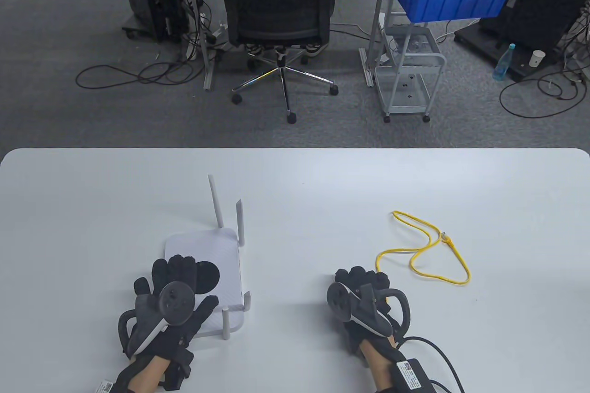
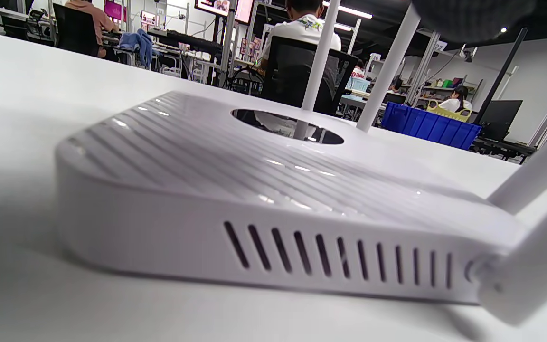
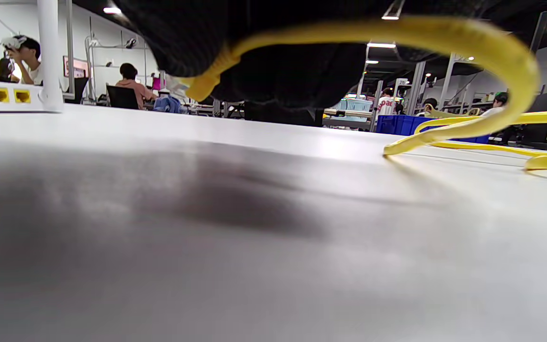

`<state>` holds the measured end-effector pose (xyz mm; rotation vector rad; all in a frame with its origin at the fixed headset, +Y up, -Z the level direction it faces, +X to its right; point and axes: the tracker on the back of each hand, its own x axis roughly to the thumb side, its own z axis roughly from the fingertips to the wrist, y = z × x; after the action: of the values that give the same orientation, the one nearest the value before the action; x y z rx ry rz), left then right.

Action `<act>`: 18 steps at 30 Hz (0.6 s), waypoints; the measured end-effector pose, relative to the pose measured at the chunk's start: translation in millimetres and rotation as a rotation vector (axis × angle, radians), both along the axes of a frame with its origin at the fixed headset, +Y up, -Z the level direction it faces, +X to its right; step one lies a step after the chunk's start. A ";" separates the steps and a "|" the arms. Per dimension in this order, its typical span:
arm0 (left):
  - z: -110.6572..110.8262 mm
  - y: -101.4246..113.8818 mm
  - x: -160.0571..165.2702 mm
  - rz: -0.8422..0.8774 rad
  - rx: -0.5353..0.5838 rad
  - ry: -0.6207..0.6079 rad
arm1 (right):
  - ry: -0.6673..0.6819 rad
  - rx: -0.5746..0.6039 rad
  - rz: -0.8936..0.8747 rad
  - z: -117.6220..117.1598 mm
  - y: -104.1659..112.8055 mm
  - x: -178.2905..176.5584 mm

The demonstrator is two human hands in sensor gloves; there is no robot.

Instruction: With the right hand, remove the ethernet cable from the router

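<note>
Yellow ethernet cable (image 1: pixel 433 255), one of it, lies looped on the white worktop (image 1: pixel 295 181), its far plug free on the surface, well apart from the single white router (image 1: pixel 207 268). Four white antennas stand up from the router's right side, two at the far end and two at the near end. Three yellow ports show on the router's edge in my right wrist view.

My left hand (image 1: pixel 170 305) lies palm down on the router's near half, fingers spread flat across its top, beside the one black disc (image 1: pixel 207 277) set in the lid.

My right hand (image 1: pixel 364 296) is curled low over the worktop, between router and loops, well clear of the ports. Its grip pinches the cable's near plug end (image 3: pixel 207 80) under my gloved fingers (image 3: pixel 278 61).
</note>
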<state>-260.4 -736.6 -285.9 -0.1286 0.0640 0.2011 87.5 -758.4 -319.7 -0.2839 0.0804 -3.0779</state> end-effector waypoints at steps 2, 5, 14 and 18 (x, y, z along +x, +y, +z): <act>-1.1 -1.5 -0.5 0.003 -0.013 0.001 | 0.007 -0.010 0.012 0.0 -1.6 -2.7; -2.5 -3.8 -0.7 0.006 -0.030 0.000 | 0.015 -0.029 0.029 0.1 -3.1 -5.3; -3.9 -7.3 0.8 0.007 -0.069 -0.011 | 0.020 -0.066 0.046 0.7 -2.1 -7.2; -3.9 -6.8 1.0 0.006 -0.071 -0.015 | 0.018 -0.074 0.042 0.0 -2.7 -6.7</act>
<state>-259.3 -743.4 -289.8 -0.2015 0.0557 0.2042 80.8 -761.2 -319.7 -0.3132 -0.0385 -3.0408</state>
